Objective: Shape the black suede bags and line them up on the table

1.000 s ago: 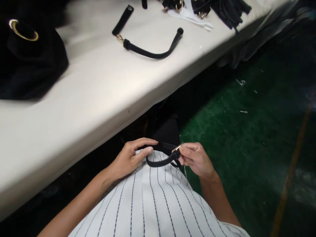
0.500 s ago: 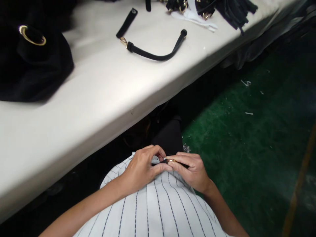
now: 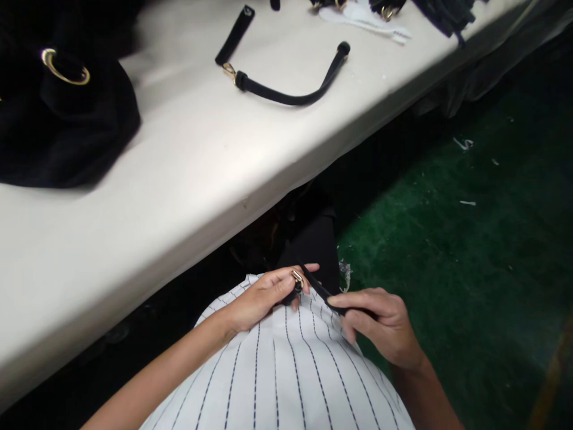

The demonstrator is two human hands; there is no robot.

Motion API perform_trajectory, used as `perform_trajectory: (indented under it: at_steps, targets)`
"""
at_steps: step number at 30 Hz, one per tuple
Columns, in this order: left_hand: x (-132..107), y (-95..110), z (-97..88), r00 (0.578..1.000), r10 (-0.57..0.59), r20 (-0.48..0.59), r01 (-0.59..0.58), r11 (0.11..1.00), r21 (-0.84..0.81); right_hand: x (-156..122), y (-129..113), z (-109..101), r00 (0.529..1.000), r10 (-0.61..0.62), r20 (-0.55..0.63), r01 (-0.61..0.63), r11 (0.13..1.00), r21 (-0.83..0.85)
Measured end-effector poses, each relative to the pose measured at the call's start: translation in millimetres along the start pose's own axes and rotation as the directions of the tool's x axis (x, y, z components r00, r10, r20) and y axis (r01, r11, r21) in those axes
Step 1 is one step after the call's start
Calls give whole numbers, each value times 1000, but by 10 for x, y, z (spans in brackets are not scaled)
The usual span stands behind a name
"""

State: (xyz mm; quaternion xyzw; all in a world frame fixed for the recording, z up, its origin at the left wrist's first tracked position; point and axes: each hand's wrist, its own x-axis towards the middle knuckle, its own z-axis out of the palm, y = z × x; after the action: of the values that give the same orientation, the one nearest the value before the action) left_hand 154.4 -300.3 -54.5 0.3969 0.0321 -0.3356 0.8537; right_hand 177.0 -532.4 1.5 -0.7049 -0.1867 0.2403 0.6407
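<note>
Both my hands work in my lap, over my white pinstriped shirt (image 3: 286, 376). My left hand (image 3: 264, 297) pinches the gold clasp (image 3: 297, 278) at one end of a thin black strap (image 3: 323, 292). My right hand (image 3: 380, 325) grips the same strap a little further along, fingers closed over it. The strap runs taut between the two hands. Part of it is hidden under my right fingers.
A long white table (image 3: 179, 167) crosses the view in front of me. On it lie a curved black handle with a gold clasp (image 3: 290, 89), a short black strap (image 3: 235, 33), a black bag with a gold ring (image 3: 62, 113) and more black pieces at the back. Green floor (image 3: 470, 239) lies to the right.
The strap was a loop between my hands, then both hands met at the clasp. Now my right hand has slid right along the strap, pulling it straight, while my left keeps the clasp.
</note>
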Motion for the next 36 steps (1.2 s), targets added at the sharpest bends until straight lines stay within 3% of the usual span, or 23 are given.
perform_trajectory:
  at_steps: [3, 5, 6, 8, 10, 14, 17, 19, 21, 23, 25, 27, 29, 30, 32, 34, 36]
  targets:
    - [18, 40, -24, 995, 76, -59, -92, 930, -356, -201, -11, -328, 995, 83, 48, -89, 984, 152]
    - [10, 80, -56, 981, 144, -131, -186, 888, -420, -391, 61, -667, 974, 188, -125, -169, 974, 150]
    - [0, 98, -76, 970, 179, -167, -233, 885, -404, -501, 119, -858, 925, 255, -281, -218, 964, 155]
    - [-29, 119, -120, 954, 216, -209, -275, 907, -317, -736, 273, -1248, 730, 380, -568, -319, 925, 208]
    - [-57, 108, -156, 952, 207, -224, -252, 948, -194, -981, 476, -1593, 572, 455, -683, -417, 878, 236]
    - [-84, 29, -176, 962, 124, -244, -129, 992, -4, -1441, 985, -1990, 376, 494, -784, -625, 760, 179]
    - [-90, -9, -153, 972, 74, -225, -54, 994, 95, -1662, 1385, -2012, 241, 475, -846, -762, 632, 138]
    - [-91, -10, -129, 978, 61, -201, -27, 985, 168, -1682, 1633, -1948, 203, 480, -854, -851, 518, 89]
    - [-87, 10, -101, 981, 52, -185, -7, 972, 233, -1568, 1853, -1854, 214, 533, -818, -909, 415, 32]
    - [-78, 50, -61, 984, 62, -168, -7, 951, 310, -1319, 2020, -1718, 267, 588, -764, -922, 386, -25]
    - [-59, 107, -7, 986, 103, -131, -42, 914, 402, -957, 2091, -1506, 355, 602, -716, -893, 445, -69]
    - [-28, 163, 64, 987, 146, -67, -95, 865, 492, -528, 2009, -1197, 475, 571, -670, -818, 567, -97]
    - [17, 196, 144, 986, 166, -2, -135, 811, 569, -91, 1745, -824, 621, 522, -584, -683, 726, -78]
    - [41, 197, 185, 985, 168, 28, -150, 781, 606, 113, 1555, -636, 731, 479, -485, -548, 836, 1]
    - [84, 170, 254, 985, 148, 86, -168, 730, 662, 460, 1123, -299, 877, 418, -237, -382, 906, 182]
    - [106, 118, 298, 988, 93, 122, -153, 690, 708, 703, 726, -45, 927, 375, 20, -361, 873, 328]
    - [100, 66, 307, 994, 21, 108, -96, 647, 756, 830, 455, 117, 918, 347, 194, -396, 836, 379]
